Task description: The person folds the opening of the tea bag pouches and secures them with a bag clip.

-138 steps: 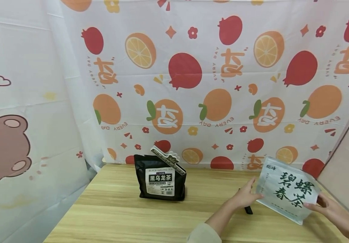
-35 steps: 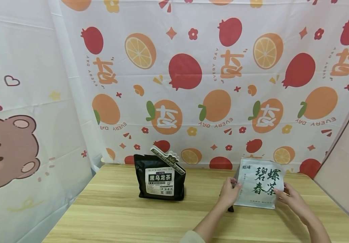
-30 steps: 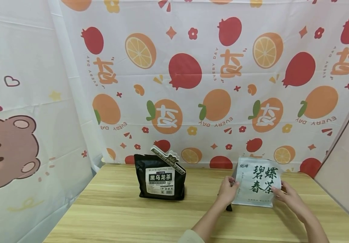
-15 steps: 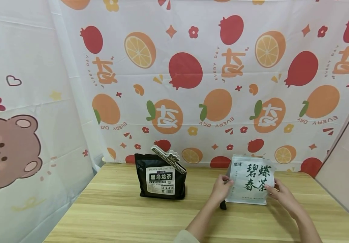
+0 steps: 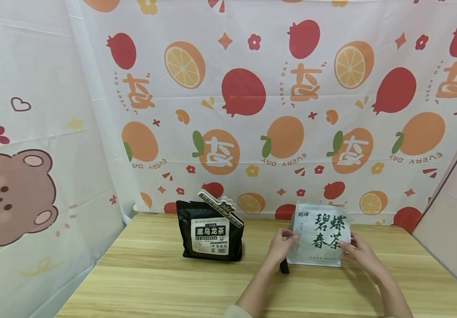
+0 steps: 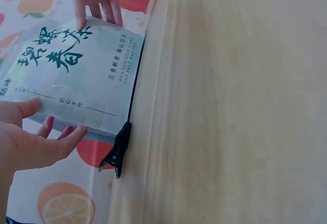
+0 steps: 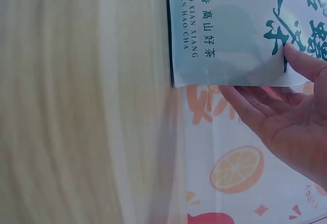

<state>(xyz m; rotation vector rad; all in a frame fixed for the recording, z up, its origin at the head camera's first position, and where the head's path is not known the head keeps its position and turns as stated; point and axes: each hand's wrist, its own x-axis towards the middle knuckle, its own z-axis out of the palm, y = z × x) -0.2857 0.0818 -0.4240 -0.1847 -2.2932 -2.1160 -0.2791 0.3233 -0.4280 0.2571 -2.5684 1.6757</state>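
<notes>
A pale green tea bag point(image 5: 316, 234) with dark green lettering stands upright on the wooden table, right of centre. My left hand point(image 5: 281, 247) holds its left edge, thumb on the front and fingers at the side, as the left wrist view shows point(image 6: 30, 137). The right edge is gripped by my right hand point(image 5: 361, 251); in the right wrist view its thumb lies on the front and the fingers point(image 7: 245, 106) go behind, their tips partly hidden. At the bag's lower left corner is a black clip point(image 6: 117, 150), half hidden by my left hand in the head view.
Left of centre stands a black oolong tea bag point(image 5: 188, 229) with a white label, a long white-and-dark sealing clip point(image 5: 220, 207) slanting across its top corner. A fruit-print curtain point(image 5: 244, 92) hangs behind the wooden table point(image 5: 152, 282); a bear-print curtain point(image 5: 73, 185) hangs at the left.
From the far right, where it was tilted, the pale green tea bag has moved left and now stands straighter, both hands on it. The black clip moved along. The black bag stayed put.
</notes>
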